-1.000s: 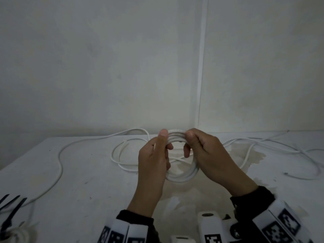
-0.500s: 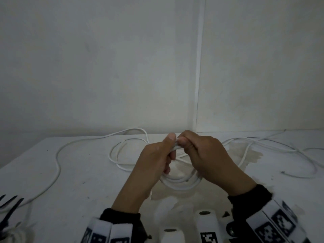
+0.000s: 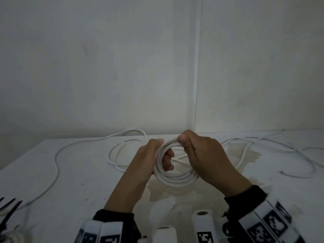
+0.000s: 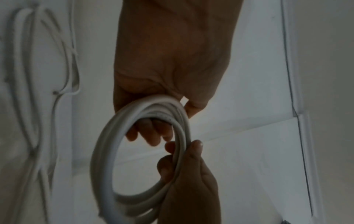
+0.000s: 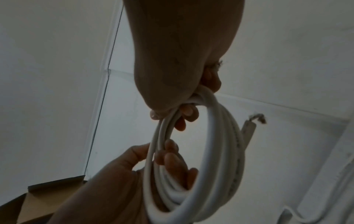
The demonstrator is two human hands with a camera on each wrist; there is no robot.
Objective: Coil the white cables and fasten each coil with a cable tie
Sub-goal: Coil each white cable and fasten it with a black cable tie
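Both hands were lifted a little above the white table [image 3: 52, 172], close together. The left hand [image 3: 145, 165] came up from the near side with its fingers curled through the coil of white cable [image 3: 175, 178], gripping its left side. The right hand [image 3: 205, 158] gripped the coil's top right part, thumb pressed on the far top. The coil stood up like a ring, its hole facing the person.

Only the right wrist view showed the cut cable end [image 5: 250, 125] sticking out beside the coil, and a brown cardboard box [image 5: 44, 201]. Only the head view showed loose white cables [image 3: 263, 146] lying far on the table and black cable ties [image 3: 8, 207] at the near left.
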